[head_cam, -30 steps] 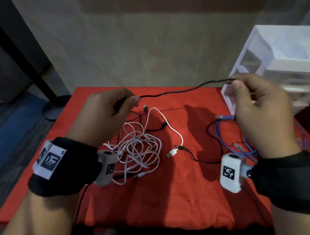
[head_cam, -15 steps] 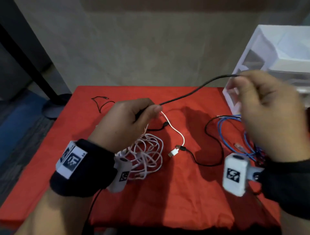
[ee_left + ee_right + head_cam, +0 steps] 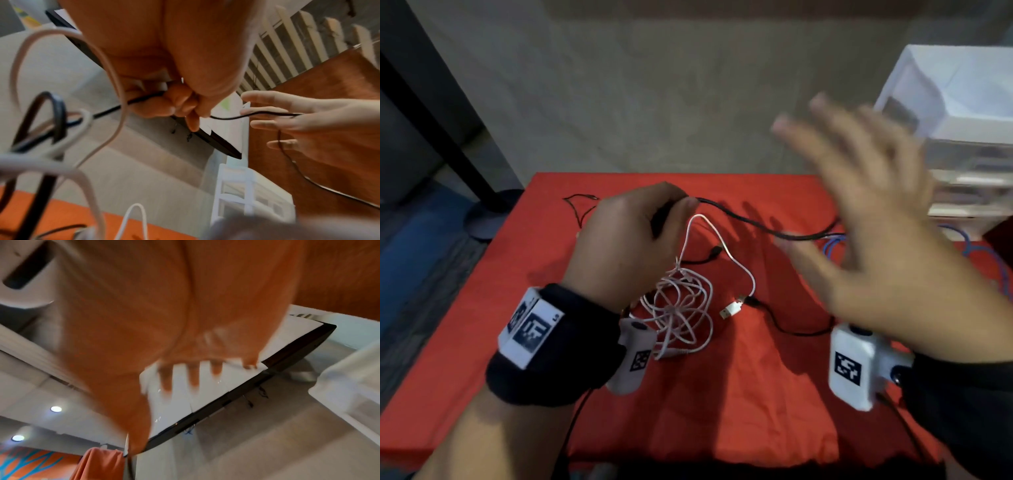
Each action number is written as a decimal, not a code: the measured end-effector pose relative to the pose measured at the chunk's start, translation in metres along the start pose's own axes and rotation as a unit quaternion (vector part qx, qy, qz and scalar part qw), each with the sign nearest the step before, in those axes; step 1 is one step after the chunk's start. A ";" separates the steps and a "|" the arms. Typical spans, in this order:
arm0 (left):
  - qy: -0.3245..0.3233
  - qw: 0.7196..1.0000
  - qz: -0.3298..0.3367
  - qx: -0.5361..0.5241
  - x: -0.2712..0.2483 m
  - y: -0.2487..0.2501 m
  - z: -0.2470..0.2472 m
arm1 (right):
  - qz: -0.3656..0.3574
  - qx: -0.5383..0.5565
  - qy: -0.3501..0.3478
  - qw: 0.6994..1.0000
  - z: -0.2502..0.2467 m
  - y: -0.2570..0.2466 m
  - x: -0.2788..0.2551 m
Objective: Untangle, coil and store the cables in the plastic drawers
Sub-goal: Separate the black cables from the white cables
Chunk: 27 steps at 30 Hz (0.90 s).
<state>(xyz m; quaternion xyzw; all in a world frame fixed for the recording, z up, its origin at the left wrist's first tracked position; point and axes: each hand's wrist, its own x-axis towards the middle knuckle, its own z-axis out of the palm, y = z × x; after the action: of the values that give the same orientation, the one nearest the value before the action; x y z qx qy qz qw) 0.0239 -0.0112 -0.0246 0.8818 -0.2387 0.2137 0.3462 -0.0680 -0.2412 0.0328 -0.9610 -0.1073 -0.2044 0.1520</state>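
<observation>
1. The black cable (image 3: 750, 222) is pinched in the left hand (image 3: 630, 240), thumb and curled fingers closed round it, up over the middle of the red table (image 3: 722, 394). It's probably being held like that so one end stays anchored while the rest gets gathered into a coil.

2. The right hand (image 3: 876, 226) is spread wide with the fingers (image 3: 265, 112) straight and apart, raised above the right side of the table. In the left wrist view the cable is draped across those straight fingers, not gripped, so it looks like a loop is about to be caught rather than pulled. Heavy blur though, so that's a guess.

3. From the pinch the black cable sags toward the right edge of the table and is lost behind the right hand.

4. The white cable tangle (image 3: 681, 308) is left lying near the table's centre, just under the left wrist, one strand looping up toward the left hand. Not sorted yet.

5. A blue cable (image 3: 832, 243) is seen by the right edge, mostly hidden.

6. The plastic drawers (image 3: 962, 137) are parked at the far right corner. No cable can be made out inside, but the fronts are too blurry to be sure.
</observation>
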 end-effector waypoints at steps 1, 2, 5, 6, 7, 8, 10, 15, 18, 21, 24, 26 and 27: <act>0.007 0.999 -0.026 0.024 0.000 -0.007 0.000 | -0.012 0.010 -0.064 0.998 0.000 0.001 -0.003; 0.014 0.998 -0.049 0.042 0.000 -0.013 -0.001 | -0.016 0.035 -0.110 0.993 0.000 0.004 -0.006; 0.014 0.999 -0.042 0.022 -0.002 -0.006 -0.006 | 0.017 0.064 -0.109 0.992 0.007 0.008 -0.006; 0.000 1.000 -0.022 -0.009 -0.003 0.005 -0.006 | 0.022 0.055 -0.093 0.994 0.012 0.008 -0.003; -0.020 0.999 -0.001 -0.042 -0.004 0.017 -0.007 | 0.017 0.053 -0.086 0.995 0.017 0.007 0.000; -0.044 0.997 0.019 -0.068 -0.005 0.027 -0.007 | 0.010 0.061 -0.087 0.994 0.022 0.006 0.003; -0.098 0.991 0.037 -0.087 -0.007 0.036 -0.004 | 0.007 0.118 -0.104 0.987 0.027 0.007 0.004; -0.179 0.983 -0.001 -0.024 -0.009 0.009 -0.004 | 0.096 0.200 0.024 0.975 0.005 0.037 -0.002; -0.169 0.985 -0.019 0.010 -0.002 -0.009 -0.012 | 0.147 0.206 0.090 0.963 0.002 0.053 -0.002; -0.124 0.992 -0.029 0.007 0.001 -0.014 -0.016 | 0.144 0.204 0.040 0.968 0.012 0.052 -0.003; -0.082 0.995 -0.041 -0.045 0.000 -0.005 -0.010 | 0.137 0.143 -0.059 0.979 0.020 0.056 -0.005; -0.094 0.992 -0.043 -0.075 -0.003 0.001 -0.003 | 0.140 0.088 -0.157 0.974 0.023 0.058 -0.008; -0.114 0.989 -0.042 -0.080 -0.005 0.004 0.000 | 0.141 0.066 -0.202 0.967 0.027 0.058 -0.011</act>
<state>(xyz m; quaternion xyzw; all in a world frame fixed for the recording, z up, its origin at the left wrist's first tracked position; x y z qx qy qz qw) 0.0182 -0.0127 -0.0255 0.8790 -0.2558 0.0778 0.3948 -0.0525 -0.2876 -0.0094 -0.9756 -0.0124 0.0252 0.2179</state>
